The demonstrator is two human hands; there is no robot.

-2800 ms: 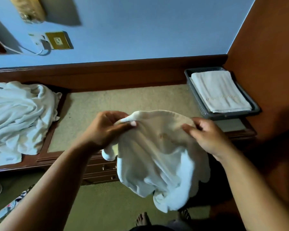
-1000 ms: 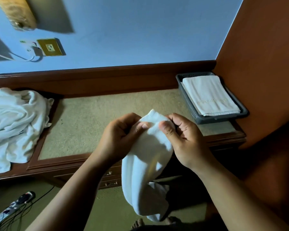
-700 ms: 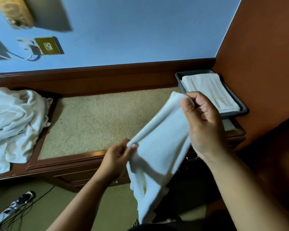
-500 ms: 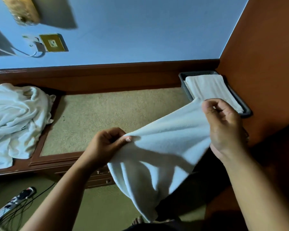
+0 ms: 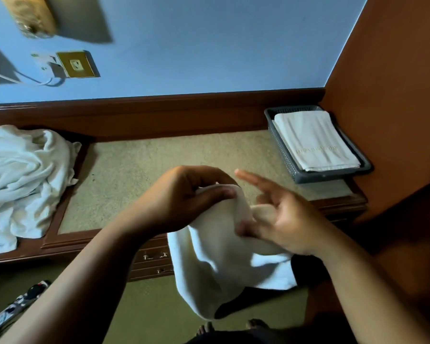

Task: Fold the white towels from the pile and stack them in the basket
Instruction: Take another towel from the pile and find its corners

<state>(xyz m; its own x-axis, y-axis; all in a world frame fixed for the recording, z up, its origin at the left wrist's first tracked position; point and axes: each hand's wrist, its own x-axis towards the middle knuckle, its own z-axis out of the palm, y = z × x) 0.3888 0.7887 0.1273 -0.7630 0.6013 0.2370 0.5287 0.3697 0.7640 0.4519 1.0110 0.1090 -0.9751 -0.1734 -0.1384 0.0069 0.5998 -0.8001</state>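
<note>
Towel (image 5: 216, 256) hangs limp in front of the desk (image 5: 159, 160), its top bunched in the curled fingers of the left hand (image 5: 189, 197). The right hand (image 5: 281, 219) lies against it with fingers spread straight, gripping nothing. It looks light, soft and floppy and will likely sag wherever unsupported, so it is best pinched at two corners of one edge. The pile (image 5: 23, 175) sits to the left, the basket (image 5: 328, 176) to the right.

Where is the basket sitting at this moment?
In the head view, the basket sits at the far right end of the desk, in the corner beside the orange wall, with a folded white towel inside.
</note>
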